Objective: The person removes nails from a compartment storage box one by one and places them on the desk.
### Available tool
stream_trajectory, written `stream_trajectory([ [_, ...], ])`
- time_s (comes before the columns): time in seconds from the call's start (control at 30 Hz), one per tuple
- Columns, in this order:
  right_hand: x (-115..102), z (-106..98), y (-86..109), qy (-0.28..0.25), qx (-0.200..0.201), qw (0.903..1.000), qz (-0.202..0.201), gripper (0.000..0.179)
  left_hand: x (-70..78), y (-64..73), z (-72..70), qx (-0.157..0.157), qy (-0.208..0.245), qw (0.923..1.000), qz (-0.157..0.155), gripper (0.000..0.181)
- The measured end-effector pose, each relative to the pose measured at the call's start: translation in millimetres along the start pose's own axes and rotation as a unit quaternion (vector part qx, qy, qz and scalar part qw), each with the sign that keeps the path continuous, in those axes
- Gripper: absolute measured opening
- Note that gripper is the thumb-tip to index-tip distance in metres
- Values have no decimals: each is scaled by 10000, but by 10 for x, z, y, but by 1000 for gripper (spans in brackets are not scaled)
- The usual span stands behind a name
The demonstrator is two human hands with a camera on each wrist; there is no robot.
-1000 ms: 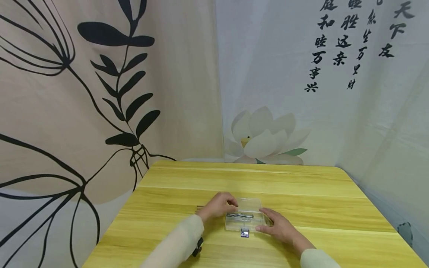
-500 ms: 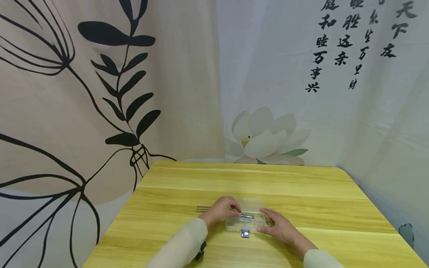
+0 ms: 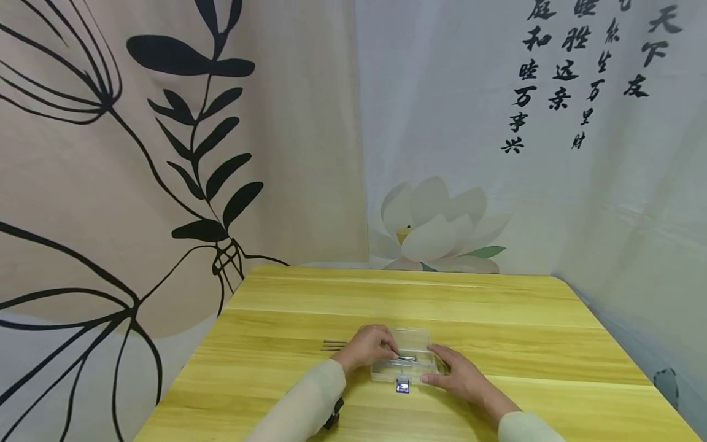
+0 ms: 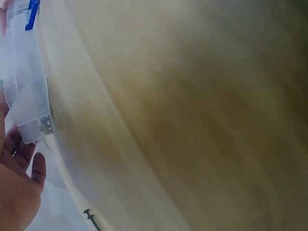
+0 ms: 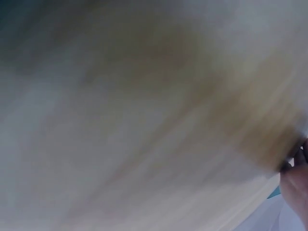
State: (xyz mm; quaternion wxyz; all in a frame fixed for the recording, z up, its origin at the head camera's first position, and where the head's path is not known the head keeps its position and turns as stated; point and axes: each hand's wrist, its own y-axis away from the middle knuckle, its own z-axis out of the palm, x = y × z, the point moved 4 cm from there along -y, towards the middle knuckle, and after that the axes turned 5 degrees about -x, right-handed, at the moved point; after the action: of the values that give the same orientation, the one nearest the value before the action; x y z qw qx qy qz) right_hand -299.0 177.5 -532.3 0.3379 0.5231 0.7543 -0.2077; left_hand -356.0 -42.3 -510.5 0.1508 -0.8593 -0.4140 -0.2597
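Note:
In the head view a clear plastic box (image 3: 386, 371) stands on the table with its lid (image 3: 413, 339) folded back. Several long silver nails (image 3: 410, 358) lie inside. My left hand (image 3: 367, 347) reaches in from the left, thumb and fingertips pinching at the nails and covering their left ends; how many it grips is hidden. My right hand (image 3: 463, 376) holds the box by its right side, thumb at the front corner and fingers behind. The left wrist view shows the box wall (image 4: 29, 82), a blue latch (image 4: 32, 14) and my left hand (image 4: 21, 187). My right hand (image 5: 296, 183) barely shows in its wrist view.
Several thin nails (image 3: 334, 345) lie on the wooden table (image 3: 276, 374) left of the box, partly behind my left hand. One nail head (image 4: 89, 216) shows in the left wrist view. The box's latch (image 3: 402, 385) hangs at its front. A printed curtain (image 3: 309, 153) backs the table.
My left hand has come down and slightly right, its fingertips now closed at the nails' left ends. The nails on the table show more. My right hand stays on the box.

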Motion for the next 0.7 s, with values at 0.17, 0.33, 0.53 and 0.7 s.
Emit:
stream_trajectory([
  [0.17,6,1,-7,27,-6,10000,-8,80,5,-29,9,-125,-231,9997,-14,5],
  [0.33,2,0,-4,28,25,10000,4,79,28,-28,1,-202,-464,9987,24,5],
  [0.53,0,-2,3,20,30,10000,49,80,46,-54,14,-325,-873,9955,174,7],
  [0.7,12,7,3,-18,1,10000,89,80,56,-73,23,-367,-1222,9911,373,5],
])
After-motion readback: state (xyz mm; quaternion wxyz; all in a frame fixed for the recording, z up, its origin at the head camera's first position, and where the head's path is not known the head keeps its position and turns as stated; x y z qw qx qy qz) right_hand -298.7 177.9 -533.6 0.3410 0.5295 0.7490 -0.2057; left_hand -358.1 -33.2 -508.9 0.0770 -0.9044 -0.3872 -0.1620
